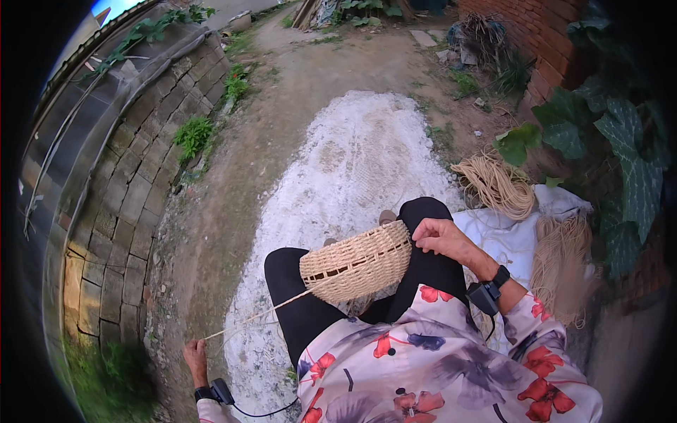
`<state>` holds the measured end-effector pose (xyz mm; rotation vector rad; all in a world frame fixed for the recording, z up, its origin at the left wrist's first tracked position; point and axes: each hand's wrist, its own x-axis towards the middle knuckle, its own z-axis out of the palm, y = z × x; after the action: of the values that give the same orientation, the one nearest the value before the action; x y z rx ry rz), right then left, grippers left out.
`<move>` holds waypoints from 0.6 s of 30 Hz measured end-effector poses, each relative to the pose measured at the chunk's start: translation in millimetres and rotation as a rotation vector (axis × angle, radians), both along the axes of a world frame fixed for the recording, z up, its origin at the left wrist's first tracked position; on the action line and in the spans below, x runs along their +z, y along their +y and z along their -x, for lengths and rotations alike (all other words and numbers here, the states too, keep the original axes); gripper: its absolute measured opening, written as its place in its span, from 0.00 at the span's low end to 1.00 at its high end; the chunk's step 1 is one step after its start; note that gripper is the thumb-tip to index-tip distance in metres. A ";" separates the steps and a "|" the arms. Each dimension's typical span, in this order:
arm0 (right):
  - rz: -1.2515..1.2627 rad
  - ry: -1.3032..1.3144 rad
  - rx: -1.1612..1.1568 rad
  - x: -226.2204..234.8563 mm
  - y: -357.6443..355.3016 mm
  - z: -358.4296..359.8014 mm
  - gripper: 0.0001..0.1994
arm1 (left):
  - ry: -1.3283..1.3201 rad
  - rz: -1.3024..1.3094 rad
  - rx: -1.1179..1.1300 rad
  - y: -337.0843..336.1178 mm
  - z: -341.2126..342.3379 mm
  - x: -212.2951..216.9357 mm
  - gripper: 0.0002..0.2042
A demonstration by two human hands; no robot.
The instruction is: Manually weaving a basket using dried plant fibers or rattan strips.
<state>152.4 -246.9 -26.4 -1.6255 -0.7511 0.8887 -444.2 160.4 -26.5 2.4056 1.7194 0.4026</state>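
Observation:
A tan woven basket [352,271] lies tilted across my lap between my knees, with a row of dark gaps along its side. My right hand [444,238] is at its right end, fingers bent and closed at the edge. A pale cord [257,316] runs taut from the basket's left lower side, down and left to my left hand [195,358]. The fingers of that hand are closed on the cord, well out to the side of my left knee. Inside the basket is hidden from view.
Coils of tan cord [497,185] and a looser bundle of cord [562,254] lie at my right, by a white sack [504,240]. A block wall [130,201] stands left, a brick wall [550,49] at far right. Large leaves [624,148] hang at right.

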 end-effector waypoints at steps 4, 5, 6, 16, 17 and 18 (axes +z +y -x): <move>-0.162 -0.348 0.059 0.6 13.3 17.0 0.08 | 0.180 0.057 -0.017 3.7 -26.1 -30.2 0.16; -0.194 -0.488 0.088 0.8 16.4 21.1 0.10 | 0.247 -0.061 -0.146 -8.0 -55.0 -32.6 0.19; -0.220 -0.552 0.086 0.3 21.5 26.3 0.11 | 0.228 -0.049 -0.170 -18.0 -89.8 -29.3 0.23; -0.142 -0.939 0.126 12.6 33.3 51.9 0.14 | -0.237 0.008 -0.772 -170.3 -283.7 37.4 0.11; -0.059 -0.998 0.171 14.8 33.9 51.7 0.13 | -0.232 0.008 -0.735 -169.6 -283.2 38.3 0.11; -0.068 -1.007 0.161 16.1 36.1 52.1 0.13 | -0.254 0.175 -0.702 -167.2 -282.5 36.9 0.10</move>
<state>100.4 -210.8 -10.3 -1.9381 -1.5852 0.0736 -161.6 -6.8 10.4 2.4901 0.7025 0.4023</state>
